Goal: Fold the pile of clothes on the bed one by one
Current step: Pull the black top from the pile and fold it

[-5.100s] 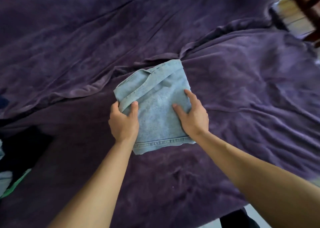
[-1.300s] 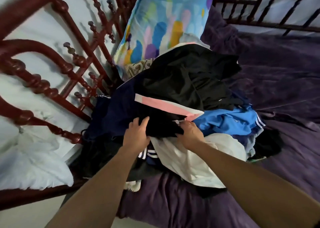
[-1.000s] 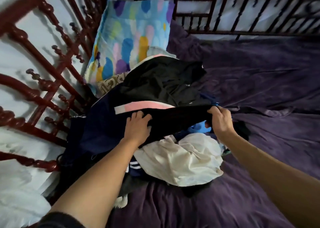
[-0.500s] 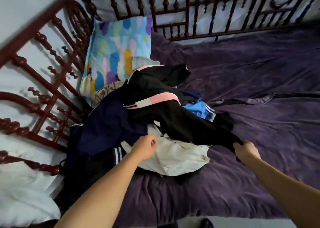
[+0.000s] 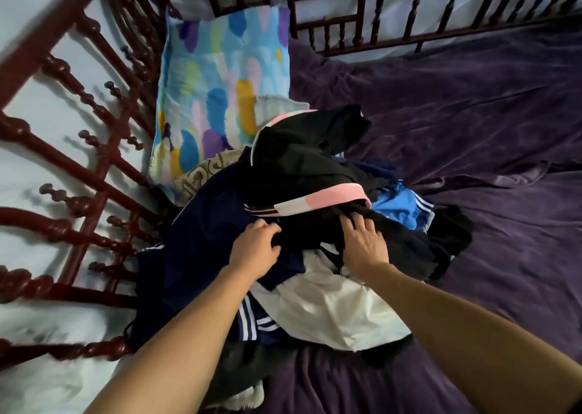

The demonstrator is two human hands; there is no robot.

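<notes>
At the left edge of the bed (image 5: pixel 510 272) we see a dark red wooden rail (image 5: pixel 94 174). A bright, spotty pillow (image 5: pixel 220 76) leans in the far left corner. Just in front of it, by the left edge, sits the pile of clothes (image 5: pixel 310 239). A dark blue piece (image 5: pixel 201 243) with white stripes lies on the pile's left side. Our left hand (image 5: pixel 255 250) rests there, with its fingers bent and pinching the edge of the black piece (image 5: pixel 299 165). That black piece lies on top and has a pink and white band (image 5: pixel 315 204). Our right hand (image 5: pixel 363 246) lies flat on the black cloth just below the band, with its fingers spread. A white piece (image 5: pixel 330 309) lies at the near side, between our arms. A bright blue piece (image 5: pixel 400 209) peeks out on the right. The purple cover (image 5: pixel 472 124) runs on to the right edge.
</notes>
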